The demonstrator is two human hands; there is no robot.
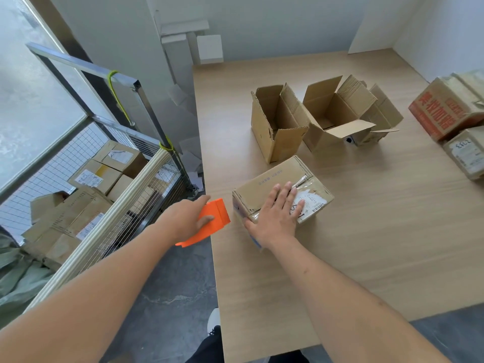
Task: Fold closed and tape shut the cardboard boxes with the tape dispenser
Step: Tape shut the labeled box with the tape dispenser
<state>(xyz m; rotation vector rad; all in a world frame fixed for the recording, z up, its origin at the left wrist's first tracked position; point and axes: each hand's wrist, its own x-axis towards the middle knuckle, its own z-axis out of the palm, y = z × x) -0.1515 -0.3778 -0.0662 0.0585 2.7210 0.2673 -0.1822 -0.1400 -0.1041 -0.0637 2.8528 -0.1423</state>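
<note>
A closed cardboard box [272, 180] with a white label lies near the table's left edge. My right hand [277, 213] presses flat on its top with straight, spread fingers. My left hand [187, 217] grips an orange tape dispenser [218, 213] just left of the box, at the table edge. Clear tape shows along the box's top seam. Two open boxes stand further back: a tall one [275, 127] and a wider one [337, 119] with its flaps spread out.
The wooden table [366, 231] carries more boxes at the right edge, one with red print [442, 111]. A wire cage cart [86, 179] full of parcels stands on the floor to the left. White cartons lean at the back wall.
</note>
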